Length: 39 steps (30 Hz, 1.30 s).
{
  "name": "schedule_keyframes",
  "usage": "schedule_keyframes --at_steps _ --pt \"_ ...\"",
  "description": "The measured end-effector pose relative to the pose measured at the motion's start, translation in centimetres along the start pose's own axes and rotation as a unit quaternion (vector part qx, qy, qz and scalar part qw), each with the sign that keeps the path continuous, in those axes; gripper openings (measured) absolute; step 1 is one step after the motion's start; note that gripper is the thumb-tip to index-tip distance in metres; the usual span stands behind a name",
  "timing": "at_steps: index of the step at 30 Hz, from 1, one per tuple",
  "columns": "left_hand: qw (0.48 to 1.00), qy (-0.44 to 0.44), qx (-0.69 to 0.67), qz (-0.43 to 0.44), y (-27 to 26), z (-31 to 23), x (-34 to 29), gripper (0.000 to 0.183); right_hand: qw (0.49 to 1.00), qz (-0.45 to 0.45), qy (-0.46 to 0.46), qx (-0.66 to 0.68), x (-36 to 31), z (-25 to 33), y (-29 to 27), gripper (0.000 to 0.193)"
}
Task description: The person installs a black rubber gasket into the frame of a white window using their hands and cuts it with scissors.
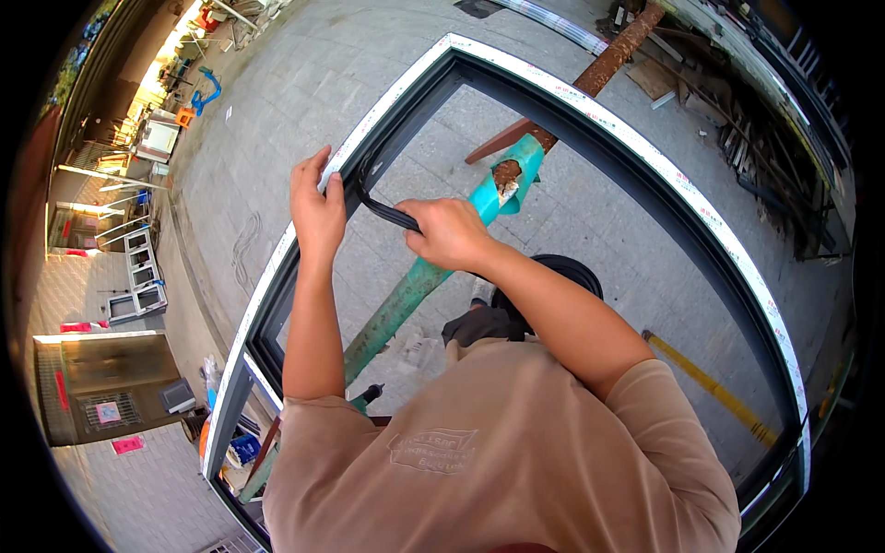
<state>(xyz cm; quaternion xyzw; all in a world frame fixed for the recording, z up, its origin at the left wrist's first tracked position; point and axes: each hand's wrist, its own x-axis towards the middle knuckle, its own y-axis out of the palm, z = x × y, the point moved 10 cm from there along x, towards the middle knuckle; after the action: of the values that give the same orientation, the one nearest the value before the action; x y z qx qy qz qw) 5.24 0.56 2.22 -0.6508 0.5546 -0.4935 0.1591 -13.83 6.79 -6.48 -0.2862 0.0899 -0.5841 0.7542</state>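
Observation:
A large dark window frame (627, 138), its outer edge covered with white printed film, spans the area in front of me. My left hand (318, 207) is at the frame's left side, thumb and fingers apart, over the white edge. With its fingers closed, my right hand (449, 232) grips a black rubber sealing strip (392, 216) inside the frame opening. From that hand the strip bends up toward the frame's inner left edge, near my left thumb. A coil of black strip (576, 273) shows below my right forearm, partly hidden by it.
Beneath the frame runs a rusty pipe (619, 48) with a green wrapped section (401, 300). A yellow bar (714, 387) lies at the right. Scrap lengths (737, 152) are piled at the far right. A small ladder-like frame (143, 267) stands at the left.

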Motion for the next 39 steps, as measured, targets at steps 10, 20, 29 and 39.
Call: schedule_keyframes --at_steps 10,20,29,39 --pt "0.930 -0.225 -0.244 0.154 7.4 -0.6 -15.7 0.040 0.999 0.021 0.032 0.038 2.3 -0.3 1.3 0.039" --pt "0.898 -0.201 -0.346 0.183 9.4 -2.9 -15.1 0.033 0.992 0.107 -0.023 -0.062 5.2 3.6 2.7 0.034" --pt "0.886 -0.239 -0.383 0.107 8.5 -1.4 -16.6 0.030 0.983 -0.034 -0.063 -0.171 2.3 -0.1 -2.0 0.046" --pt "0.923 -0.358 -0.136 -0.043 0.8 4.4 -18.4 0.026 0.961 -0.045 -0.049 -0.268 0.7 -3.7 -4.7 0.047"
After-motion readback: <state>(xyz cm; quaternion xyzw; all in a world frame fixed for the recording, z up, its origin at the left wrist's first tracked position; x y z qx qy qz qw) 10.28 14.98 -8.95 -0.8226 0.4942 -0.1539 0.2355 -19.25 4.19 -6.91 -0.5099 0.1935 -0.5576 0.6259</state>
